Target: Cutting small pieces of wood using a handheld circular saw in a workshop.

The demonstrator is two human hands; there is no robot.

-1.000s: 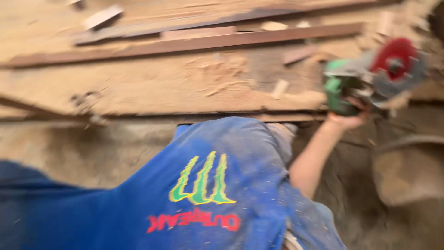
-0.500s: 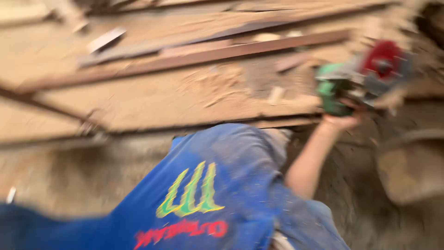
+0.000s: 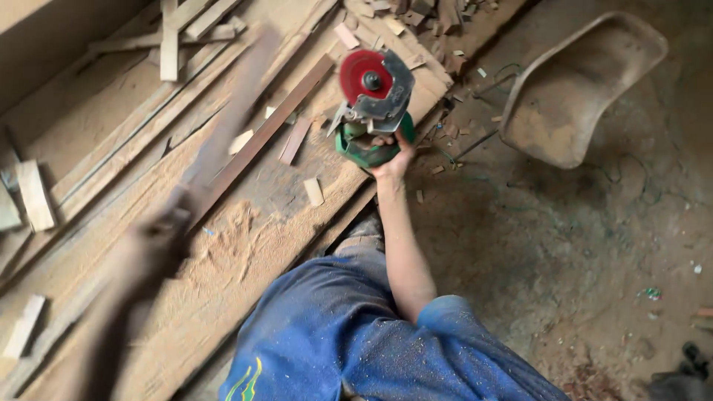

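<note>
My right hand (image 3: 391,152) grips the green body of a handheld circular saw (image 3: 368,134). Its red blade (image 3: 363,75) and grey guard face up, over the right edge of a sawdust-covered plank bench (image 3: 223,297). My left hand (image 3: 160,238) is blurred by motion at the left, over the bench. It seems closed on the low end of a long thin wooden strip (image 3: 230,122), which slants up and to the right. My blue dusty shirt (image 3: 356,341) fills the bottom of the view.
Short wood offcuts (image 3: 313,191) and a dark batten (image 3: 275,122) lie on the bench, with more scraps heaped at the top. A worn metal wheelbarrow tray (image 3: 579,89) sits on the dirt floor (image 3: 579,260) to the right, next to a loose cable.
The view has swung round, so the bench now runs diagonally. My left hand has come into view, moving fast with the strip. My right hand still holds the saw.
</note>
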